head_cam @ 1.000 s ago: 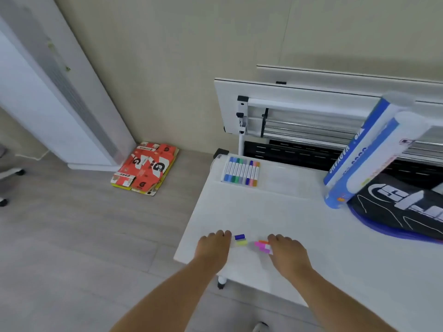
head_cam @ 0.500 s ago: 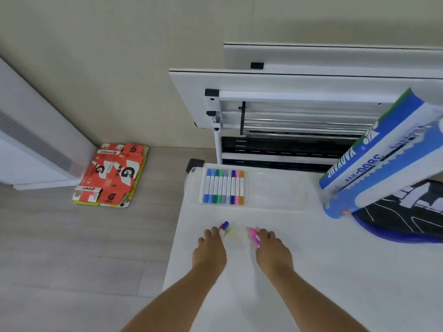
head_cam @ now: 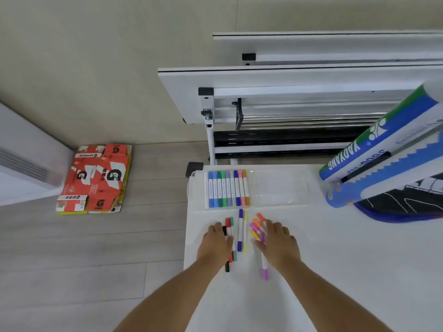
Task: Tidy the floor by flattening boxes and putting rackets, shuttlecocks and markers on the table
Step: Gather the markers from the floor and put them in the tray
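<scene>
Both my hands lie palm down on the white table (head_cam: pixel 335 271), near its left edge. My left hand (head_cam: pixel 215 243) rests flat over red, green and black markers (head_cam: pixel 230 236). A blue and a yellow marker (head_cam: pixel 241 231) lie side by side between the hands. My right hand (head_cam: pixel 280 245) rests flat over pink, orange, yellow and purple markers (head_cam: pixel 257 227); one purple end pokes out below the palm. A clear marker case (head_cam: pixel 282 188) behind the hands holds a row of several markers (head_cam: pixel 227 188). Flattened orange boxes (head_cam: pixel 96 178) lie on the floor by the wall.
Blue and green shuttlecock tubes (head_cam: pixel 374 152) lean over a black racket bag (head_cam: pixel 407 200) at the table's right. A folded white table (head_cam: pixel 287 80) stands against the wall behind. A white floor unit (head_cam: pixel 24 168) stands at the left. Grey wood floor (head_cam: pixel 84 259) lies left of the table.
My hands moved further onto the table and flattened out. The markers they gripped now lie spread on the tabletop under and between them. The view tilted further down.
</scene>
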Motion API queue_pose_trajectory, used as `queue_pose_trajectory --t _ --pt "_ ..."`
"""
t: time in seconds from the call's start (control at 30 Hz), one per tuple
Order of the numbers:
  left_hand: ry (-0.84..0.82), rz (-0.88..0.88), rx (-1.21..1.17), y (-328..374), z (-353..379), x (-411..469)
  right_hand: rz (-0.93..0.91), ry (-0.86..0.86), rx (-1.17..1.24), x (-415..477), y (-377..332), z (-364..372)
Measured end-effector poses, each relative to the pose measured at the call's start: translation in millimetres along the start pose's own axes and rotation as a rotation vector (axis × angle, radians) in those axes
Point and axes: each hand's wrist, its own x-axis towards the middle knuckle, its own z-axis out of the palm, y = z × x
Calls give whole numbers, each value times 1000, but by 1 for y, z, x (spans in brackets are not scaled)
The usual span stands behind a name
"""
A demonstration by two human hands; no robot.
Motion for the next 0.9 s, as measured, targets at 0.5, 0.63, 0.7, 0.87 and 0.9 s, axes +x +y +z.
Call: queue_pose_trajectory --t 0.5,0.63,0.7,0.87,0.9 --pt "20 -252 -27 -5 15 -27 -368 -24 -111 8 14 -12" --pt "75 -212 -73 6 2 -21 -353 -37 113 19 -3 -24" --pt "109 -166 -133 20 -6 -14 -337 -123 216 28 -15 -34" --pt "175 -122 -341 62 -17 6 -315 -245 456 45 -27 -54" --pt "171 -125 -379 68 -17 9 -279 -232 504 47 -26 -58"
